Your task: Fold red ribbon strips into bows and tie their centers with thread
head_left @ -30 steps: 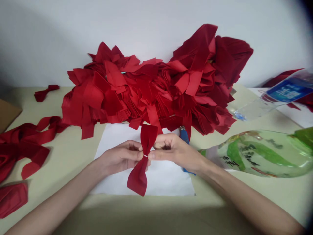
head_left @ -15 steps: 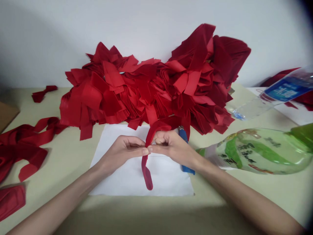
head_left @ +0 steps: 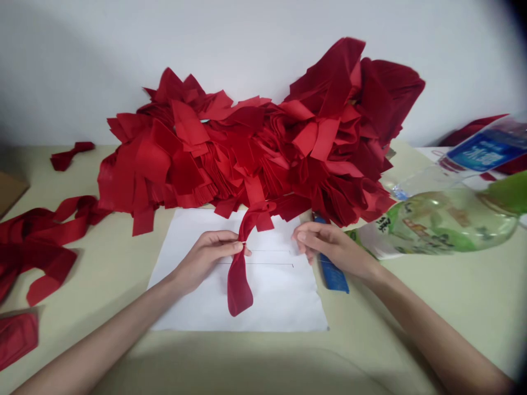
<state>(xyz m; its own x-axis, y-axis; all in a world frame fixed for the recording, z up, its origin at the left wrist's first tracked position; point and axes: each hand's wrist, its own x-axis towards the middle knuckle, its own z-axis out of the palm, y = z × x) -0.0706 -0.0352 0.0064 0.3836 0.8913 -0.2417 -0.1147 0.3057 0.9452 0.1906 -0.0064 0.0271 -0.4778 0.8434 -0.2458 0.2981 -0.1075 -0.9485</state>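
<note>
Right hand (head_left: 333, 247) has released; left grip (head_left: 209, 258) pinches red ribbon (head_left: 239, 285).

I am looking down at a pale beige table (head_left: 432, 312), where a large heap of red fabric strips (head_left: 247, 159) is sprawling across the back. A sheet of white paper (head_left: 272, 307) is lying at center front, with a blue object (head_left: 332, 277) just beside it. Loose red ribbon (head_left: 41, 236) is trailing along the left side, and a green-labeled plastic bottle (head_left: 436, 225) is lying on its side at right.
</note>
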